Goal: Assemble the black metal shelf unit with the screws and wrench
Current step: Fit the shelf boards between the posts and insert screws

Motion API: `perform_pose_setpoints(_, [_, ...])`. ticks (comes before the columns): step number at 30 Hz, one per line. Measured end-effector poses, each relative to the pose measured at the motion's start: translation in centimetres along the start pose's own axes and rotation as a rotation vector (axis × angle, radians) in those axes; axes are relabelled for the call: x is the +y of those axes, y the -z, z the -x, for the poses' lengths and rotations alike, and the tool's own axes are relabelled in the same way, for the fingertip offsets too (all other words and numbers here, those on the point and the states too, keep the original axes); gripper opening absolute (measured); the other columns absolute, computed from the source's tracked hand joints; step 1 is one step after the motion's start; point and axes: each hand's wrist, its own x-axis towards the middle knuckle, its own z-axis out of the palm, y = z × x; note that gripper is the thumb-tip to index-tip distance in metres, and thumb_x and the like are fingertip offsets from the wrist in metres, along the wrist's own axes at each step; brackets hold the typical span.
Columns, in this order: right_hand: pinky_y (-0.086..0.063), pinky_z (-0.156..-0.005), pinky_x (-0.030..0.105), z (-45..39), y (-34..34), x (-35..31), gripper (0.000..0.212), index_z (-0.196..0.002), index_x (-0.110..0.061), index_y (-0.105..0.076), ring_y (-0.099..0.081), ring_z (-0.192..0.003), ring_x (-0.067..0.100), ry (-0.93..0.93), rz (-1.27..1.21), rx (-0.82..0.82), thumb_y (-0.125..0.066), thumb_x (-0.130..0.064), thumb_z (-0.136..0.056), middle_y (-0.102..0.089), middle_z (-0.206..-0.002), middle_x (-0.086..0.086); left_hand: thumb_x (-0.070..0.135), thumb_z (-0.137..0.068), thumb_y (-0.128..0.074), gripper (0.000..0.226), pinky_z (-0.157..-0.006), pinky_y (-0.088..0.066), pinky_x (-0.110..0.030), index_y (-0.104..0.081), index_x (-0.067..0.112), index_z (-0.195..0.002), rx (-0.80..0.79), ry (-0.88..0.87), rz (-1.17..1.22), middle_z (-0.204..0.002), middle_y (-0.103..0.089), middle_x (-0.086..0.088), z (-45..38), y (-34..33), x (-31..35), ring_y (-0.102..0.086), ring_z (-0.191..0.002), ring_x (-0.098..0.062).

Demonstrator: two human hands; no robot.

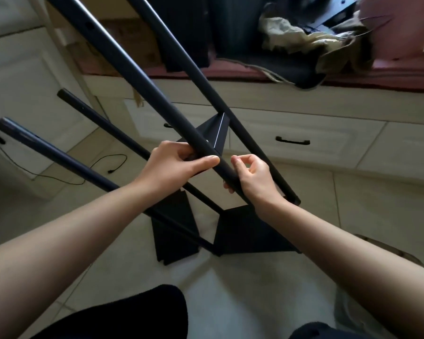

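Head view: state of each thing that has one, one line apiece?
Left hand: grips the near pole, thumb across it.
Right hand: curled against the same pole lower down.
Near pole: tilted, held off the floor.
Shelf panels: already joined to poles, resting on the tile floor.
Drawer: closed.
Cable: loose on the floor, unplugged end visible.

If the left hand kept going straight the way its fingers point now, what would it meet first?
The left hand already grips the black pole, thumb pointing right. Straight on, it would probably meet the right hand just across a small gap, though depth is uncertain.
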Motion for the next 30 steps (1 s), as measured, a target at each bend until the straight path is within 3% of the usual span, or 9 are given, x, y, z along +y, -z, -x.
perform_pose_setpoints(5, [-0.048, -0.048, 0.019, -1.0, -2.5, -0.4, 0.017, -0.106, -0.013, -0.053, -0.064, -0.048, 0.012, 0.002, 0.053, -0.016, -0.051, -0.029, -0.102, -0.069, -0.061, 0.005, 0.058, -0.069, -0.068, 0.05, -0.087, -0.053, -0.024, -0.075, 0.024, -0.105, 0.021, 0.066, 0.137, -0.094, -0.077, 0.011, 0.4, 1.8, -2.4, -0.071, -0.094, 0.0])
perform_pose_setpoints(14, [-0.049, -0.045, 0.021, -2.5, -5.0, -0.8, 0.015, -0.1, -0.012, -0.053, -0.065, -0.046, 0.014, 0.033, 0.157, -0.027, -0.053, -0.027, -0.101, -0.068, -0.057, 0.006, 0.057, -0.071, -0.07, 0.033, -0.083, -0.051, -0.021, -0.074, 0.034, -0.094, 0.11, 0.127, 0.301, -0.09, -0.077, 0.017, 0.7, 2.7, -6.2, -0.07, -0.091, 0.003])
perform_pose_setpoints(16, [-0.055, -0.053, 0.03, -2.8, -5.1, -0.5, 0.014, -0.099, -0.016, -0.052, -0.067, -0.05, 0.017, 0.056, 0.231, -0.016, -0.054, -0.03, -0.1, -0.069, -0.058, 0.005, 0.054, -0.071, -0.071, 0.031, -0.075, -0.053, -0.013, -0.075, 0.033, -0.093, 0.129, 0.128, 0.37, -0.091, -0.077, 0.016, 0.9, 2.1, -7.0, -0.071, -0.091, 0.002])
perform_pose_setpoints(18, [-0.058, -0.069, 0.045, -3.1, -5.1, 0.0, 0.015, -0.098, -0.02, -0.051, -0.069, -0.053, 0.019, 0.071, 0.324, -0.016, -0.053, -0.035, -0.1, -0.071, -0.06, 0.001, 0.049, -0.072, -0.073, 0.027, -0.072, -0.052, -0.008, -0.076, 0.032, -0.093, 0.14, 0.143, 0.444, -0.092, -0.078, 0.013, 1.0, 1.3, -7.9, -0.072, -0.092, 0.0])
perform_pose_setpoints(21, [-0.054, -0.08, 0.055, -3.4, -5.2, 1.0, 0.015, -0.095, -0.025, -0.05, -0.069, -0.054, 0.017, 0.089, 0.405, -0.026, -0.052, -0.04, -0.099, -0.072, -0.061, -0.003, 0.049, -0.073, -0.074, 0.026, -0.072, -0.053, -0.009, -0.077, 0.034, -0.095, 0.174, 0.176, 0.521, -0.093, -0.078, 0.011, 1.4, 0.1, -9.5, -0.072, -0.092, 0.0])
perform_pose_setpoints(25, [-0.053, -0.082, 0.055, -3.8, -5.8, 2.5, 0.016, -0.092, -0.029, -0.05, -0.069, -0.058, 0.017, 0.108, 0.482, -0.046, -0.054, -0.044, -0.097, -0.072, -0.067, 0.002, 0.062, -0.065, -0.073, 0.049, -0.093, -0.05, -0.03, -0.075, 0.032, -0.104, 0.223, 0.272, 0.586, -0.102, -0.077, 0.01, 2.5, -1.5, -12.0, -0.071, -0.101, -0.004])
perform_pose_setpoints(30, [-0.05, -0.087, 0.042, -4.2, -6.7, 4.2, 0.023, -0.088, -0.031, -0.05, -0.065, -0.053, 0.004, 0.084, 0.691, -0.042, -0.052, -0.052, -0.096, -0.071, -0.066, -0.007, 0.058, -0.067, -0.076, 0.052, -0.088, -0.053, -0.027, -0.076, 0.024, -0.106, 0.324, 0.348, 0.678, -0.104, -0.077, 0.004, 4.2, -4.0, -14.9, -0.072, -0.102, -0.01])
